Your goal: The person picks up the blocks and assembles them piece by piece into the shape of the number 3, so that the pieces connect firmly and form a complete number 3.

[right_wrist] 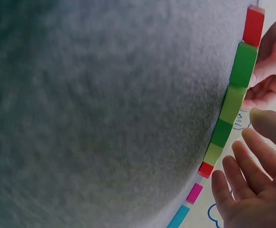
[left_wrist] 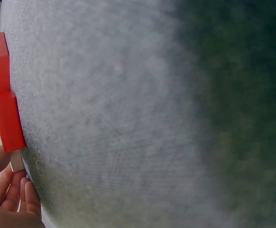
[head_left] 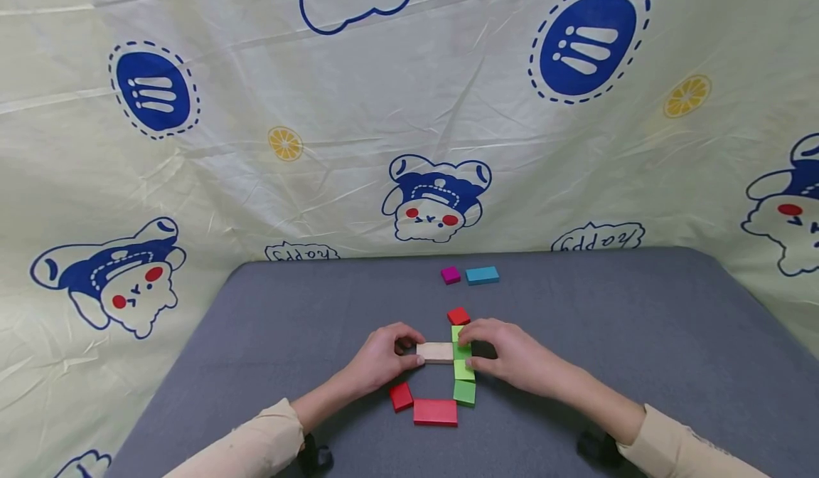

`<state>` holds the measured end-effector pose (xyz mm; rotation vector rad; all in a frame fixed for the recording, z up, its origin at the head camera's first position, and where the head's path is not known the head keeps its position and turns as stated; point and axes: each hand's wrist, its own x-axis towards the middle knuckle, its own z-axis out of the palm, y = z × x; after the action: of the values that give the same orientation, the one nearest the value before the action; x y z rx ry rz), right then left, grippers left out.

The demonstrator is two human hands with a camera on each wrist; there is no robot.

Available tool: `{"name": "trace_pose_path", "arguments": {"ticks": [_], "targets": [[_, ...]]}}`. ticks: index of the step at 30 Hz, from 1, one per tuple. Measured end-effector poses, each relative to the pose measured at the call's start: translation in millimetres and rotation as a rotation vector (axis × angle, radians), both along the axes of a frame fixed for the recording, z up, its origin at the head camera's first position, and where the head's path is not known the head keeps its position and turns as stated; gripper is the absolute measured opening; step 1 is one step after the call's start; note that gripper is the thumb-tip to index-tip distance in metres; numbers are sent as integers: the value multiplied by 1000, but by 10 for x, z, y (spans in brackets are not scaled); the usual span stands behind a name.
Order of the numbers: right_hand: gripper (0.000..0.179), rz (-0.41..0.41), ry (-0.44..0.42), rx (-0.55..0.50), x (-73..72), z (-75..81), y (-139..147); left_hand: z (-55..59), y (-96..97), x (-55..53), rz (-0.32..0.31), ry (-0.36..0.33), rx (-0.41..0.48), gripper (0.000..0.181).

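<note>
A plain wooden block (head_left: 435, 353) lies flat, its right end against a column of light and dark green blocks (head_left: 464, 392). My left hand (head_left: 382, 356) pinches the wooden block near its left end, thumb on the near side and fingers on the far side. In the left wrist view that block (left_wrist: 17, 161) shows partly between thumb and fingers. My right hand (head_left: 512, 353) is at the green column's right side, index finger by the upper light green block and thumb by the lower one. Its fingers look fairly straight in the right wrist view.
A small red block (head_left: 458, 316) sits at the column's far end. Nearer me lie a long red block (head_left: 435, 412) and a tilted small red block (head_left: 401, 397). A magenta block (head_left: 451, 274) and a blue block (head_left: 483, 275) lie toward the grey table's (head_left: 307, 300) back edge.
</note>
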<state>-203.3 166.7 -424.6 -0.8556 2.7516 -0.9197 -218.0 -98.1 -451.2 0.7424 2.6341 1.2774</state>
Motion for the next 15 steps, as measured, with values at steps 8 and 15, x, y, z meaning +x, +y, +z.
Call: {"name": "trace_pose_path", "arguments": {"ticks": [8,15], "targets": [[25,11,32,55,36,-19,-14,2,11,1,1,-10,-2,22],[25,-7,52,82,66,-27,-44,11,14,14,6,-7,-17,23]]}}
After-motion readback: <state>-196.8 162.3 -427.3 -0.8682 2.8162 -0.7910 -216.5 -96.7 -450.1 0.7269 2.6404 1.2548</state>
